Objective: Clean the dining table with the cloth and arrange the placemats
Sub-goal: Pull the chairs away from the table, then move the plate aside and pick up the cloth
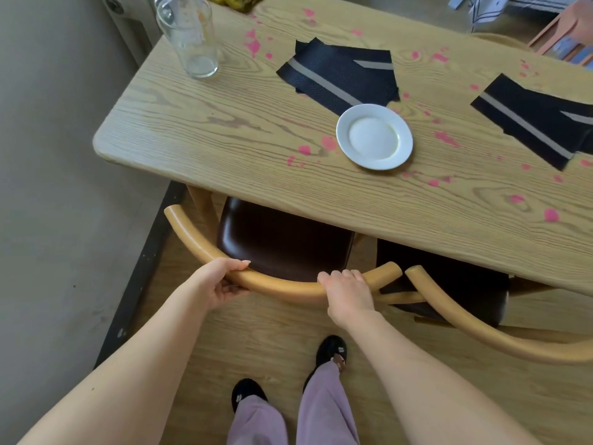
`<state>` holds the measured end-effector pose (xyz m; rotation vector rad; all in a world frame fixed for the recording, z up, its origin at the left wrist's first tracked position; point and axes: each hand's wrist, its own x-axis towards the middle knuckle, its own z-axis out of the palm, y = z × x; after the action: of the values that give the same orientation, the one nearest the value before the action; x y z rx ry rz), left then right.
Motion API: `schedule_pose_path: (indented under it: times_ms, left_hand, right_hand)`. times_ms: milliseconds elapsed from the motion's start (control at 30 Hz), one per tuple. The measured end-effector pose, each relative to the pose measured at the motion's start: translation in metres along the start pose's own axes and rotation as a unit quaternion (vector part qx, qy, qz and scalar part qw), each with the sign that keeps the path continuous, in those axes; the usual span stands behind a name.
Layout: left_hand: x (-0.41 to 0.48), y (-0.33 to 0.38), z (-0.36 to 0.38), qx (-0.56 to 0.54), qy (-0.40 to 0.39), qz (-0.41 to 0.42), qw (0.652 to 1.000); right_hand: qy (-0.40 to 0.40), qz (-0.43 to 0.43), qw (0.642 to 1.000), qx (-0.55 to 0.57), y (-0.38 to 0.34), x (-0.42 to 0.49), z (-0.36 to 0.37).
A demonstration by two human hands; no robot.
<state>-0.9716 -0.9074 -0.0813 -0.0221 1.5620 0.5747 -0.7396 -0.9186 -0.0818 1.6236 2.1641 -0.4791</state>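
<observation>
Each grip, left hand (pixel 221 281) and right hand (pixel 348 292), around the curved, smooth wooden rail (pixel 285 286)

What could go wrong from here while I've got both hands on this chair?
1. The left hand and right hand grip the chair rail, whose end nearly meets the neighbouring chair; swinging it may knock them together.
2. A bump to the table could topple the tall glass near its edge.
3. The white plate overlaps a placemat; pulling the mat may drag it.
</observation>
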Motion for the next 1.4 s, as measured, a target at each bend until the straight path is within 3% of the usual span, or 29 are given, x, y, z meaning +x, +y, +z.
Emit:
schedule_pose_path:
  times_ms: [367,500,633,833,1067,1267,1400]
  left_hand:
    - [0.008,0.008,0.000,0.005,-0.004,0.000,1.000]
    - [0.004,0.001,0.006,-0.003,0.026,0.023,0.999]
    - [-0.001,-0.006,0.012,0.005,0.070,0.039,0.997]
    - [-0.046,0.007,0.022,0.005,0.122,0.100,0.988]
    - [-0.113,0.045,0.058,0.242,0.098,0.304,0.916]
    - [-0.145,0.065,0.108,0.293,0.066,0.354,0.886]
    - [-0.147,0.074,0.146,0.284,0.046,0.355,0.889]
  right_hand:
    - [-0.025,0.000,1.000,0.008,0.003,0.008,-0.008]
    - [-0.065,-0.015,0.998,0.010,0.007,0.006,-0.019]
    - [-0.093,-0.022,0.992,0.087,0.014,-0.001,-0.037]
    - [-0.037,-0.027,0.987,0.152,0.024,-0.013,-0.084]
    - [0.034,-0.035,0.980,0.191,0.039,-0.024,-0.143]
    - [0.089,-0.038,0.976,0.196,0.067,-0.026,-0.185]
    - [0.109,-0.037,0.973,0.201,0.095,-0.021,-0.201]
